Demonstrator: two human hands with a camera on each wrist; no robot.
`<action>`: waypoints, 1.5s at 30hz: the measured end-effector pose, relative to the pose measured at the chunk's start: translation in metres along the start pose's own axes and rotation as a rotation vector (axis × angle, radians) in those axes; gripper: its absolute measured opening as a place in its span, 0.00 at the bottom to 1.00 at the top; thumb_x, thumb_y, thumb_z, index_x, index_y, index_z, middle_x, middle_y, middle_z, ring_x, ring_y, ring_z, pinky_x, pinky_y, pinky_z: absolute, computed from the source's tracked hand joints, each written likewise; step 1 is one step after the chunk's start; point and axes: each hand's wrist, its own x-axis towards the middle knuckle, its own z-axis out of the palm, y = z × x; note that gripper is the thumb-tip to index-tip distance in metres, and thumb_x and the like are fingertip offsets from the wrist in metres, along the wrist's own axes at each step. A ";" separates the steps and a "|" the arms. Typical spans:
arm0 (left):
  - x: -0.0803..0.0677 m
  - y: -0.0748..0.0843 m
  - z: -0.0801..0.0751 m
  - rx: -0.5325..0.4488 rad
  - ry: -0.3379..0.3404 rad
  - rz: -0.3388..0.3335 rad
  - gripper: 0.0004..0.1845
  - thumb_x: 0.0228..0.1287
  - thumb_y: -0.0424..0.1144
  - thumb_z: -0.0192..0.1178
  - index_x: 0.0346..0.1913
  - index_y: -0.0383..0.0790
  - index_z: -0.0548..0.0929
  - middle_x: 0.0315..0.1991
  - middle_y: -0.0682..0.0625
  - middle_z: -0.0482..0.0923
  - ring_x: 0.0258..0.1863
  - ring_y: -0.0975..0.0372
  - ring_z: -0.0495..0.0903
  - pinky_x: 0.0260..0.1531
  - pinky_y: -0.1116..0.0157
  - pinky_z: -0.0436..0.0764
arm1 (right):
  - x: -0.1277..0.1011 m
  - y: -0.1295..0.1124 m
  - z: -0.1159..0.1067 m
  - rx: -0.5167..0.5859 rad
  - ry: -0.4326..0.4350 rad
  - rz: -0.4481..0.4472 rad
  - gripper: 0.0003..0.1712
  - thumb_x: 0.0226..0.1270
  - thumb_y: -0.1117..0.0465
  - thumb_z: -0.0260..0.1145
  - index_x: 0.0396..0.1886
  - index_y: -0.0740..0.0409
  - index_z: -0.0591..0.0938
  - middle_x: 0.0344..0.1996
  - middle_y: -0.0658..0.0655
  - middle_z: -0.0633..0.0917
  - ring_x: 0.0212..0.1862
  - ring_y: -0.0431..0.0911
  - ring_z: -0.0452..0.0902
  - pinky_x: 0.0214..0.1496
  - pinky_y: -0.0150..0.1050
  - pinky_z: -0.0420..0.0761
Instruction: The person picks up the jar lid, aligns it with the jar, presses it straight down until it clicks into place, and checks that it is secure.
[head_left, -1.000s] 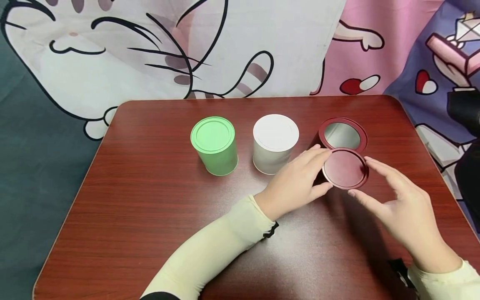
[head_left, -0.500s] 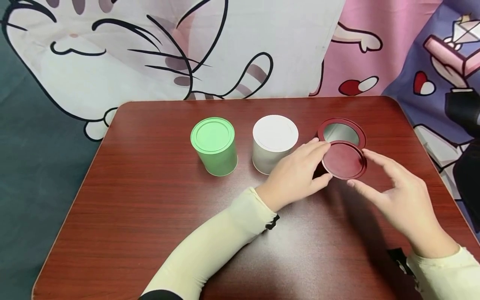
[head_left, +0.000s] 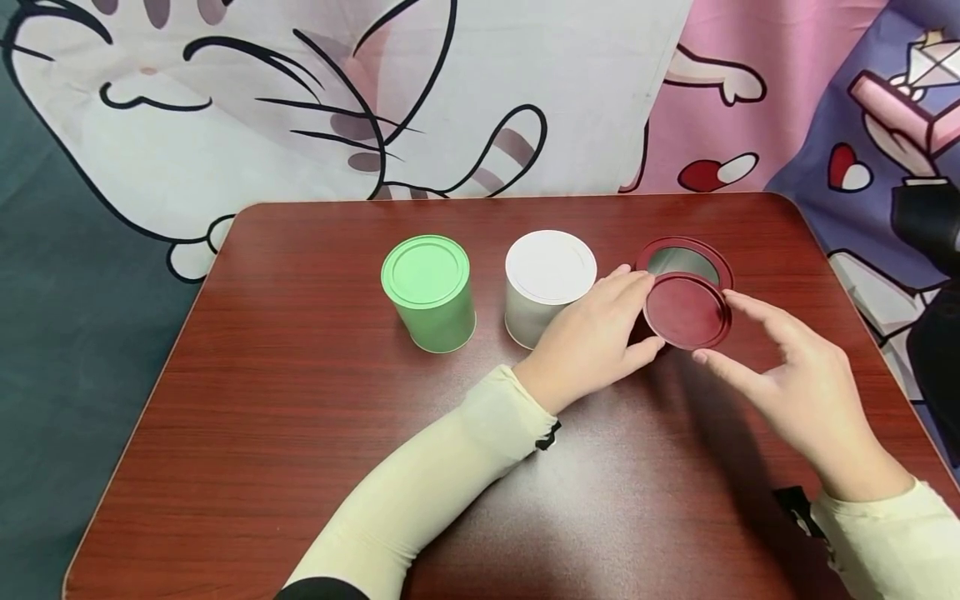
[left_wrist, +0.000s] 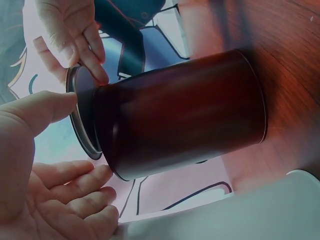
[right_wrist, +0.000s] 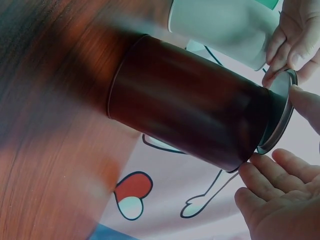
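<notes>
Upright on the table stands a dark red can; silvery interior shows at its mouth in the head view. Its round red lid sits tilted at the mouth, covering the near part of the opening. Whether the lid touches the rim all along one side cannot be told. My left hand holds the lid's left edge, thumb in front and fingers behind. At the opposite edge, my right hand holds the lid with thumb and fingers, some fingertips close to the can's rim in the right wrist view.
Left of the red can stands a white can, lidded, partly behind my left hand. Farther left is a green can with its lid on. The wooden table ends in front of a cartoon-print cloth. Black equipment is at far right.
Both hands have moved the lid away from me, up over the red can's mouth, so less of the opening shows. The white and green cans have stayed put.
</notes>
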 end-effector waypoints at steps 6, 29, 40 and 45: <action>0.003 0.001 0.001 0.063 0.011 0.011 0.32 0.67 0.51 0.63 0.66 0.35 0.73 0.68 0.44 0.71 0.72 0.56 0.66 0.74 0.72 0.47 | 0.004 0.001 0.001 -0.002 -0.001 0.016 0.43 0.45 0.58 0.84 0.65 0.48 0.81 0.57 0.60 0.84 0.54 0.63 0.78 0.53 0.15 0.60; 0.010 0.001 0.003 0.022 0.010 -0.054 0.31 0.68 0.49 0.62 0.67 0.33 0.73 0.71 0.42 0.67 0.73 0.55 0.64 0.73 0.72 0.50 | 0.015 0.003 0.001 -0.004 -0.022 0.042 0.41 0.48 0.56 0.83 0.66 0.47 0.80 0.57 0.60 0.84 0.62 0.46 0.77 0.57 0.16 0.61; 0.019 0.000 0.003 -0.025 -0.004 -0.105 0.33 0.70 0.50 0.59 0.71 0.36 0.70 0.74 0.45 0.64 0.75 0.57 0.60 0.72 0.73 0.53 | 0.023 0.006 0.004 0.015 -0.020 0.082 0.41 0.47 0.58 0.83 0.65 0.49 0.81 0.58 0.59 0.84 0.58 0.54 0.77 0.53 0.17 0.61; 0.026 0.000 0.008 -0.071 -0.011 -0.137 0.33 0.70 0.50 0.57 0.73 0.37 0.67 0.75 0.46 0.63 0.76 0.58 0.58 0.72 0.74 0.52 | 0.027 0.009 0.006 0.019 -0.024 0.105 0.39 0.50 0.58 0.82 0.66 0.49 0.80 0.58 0.59 0.84 0.58 0.56 0.77 0.54 0.20 0.62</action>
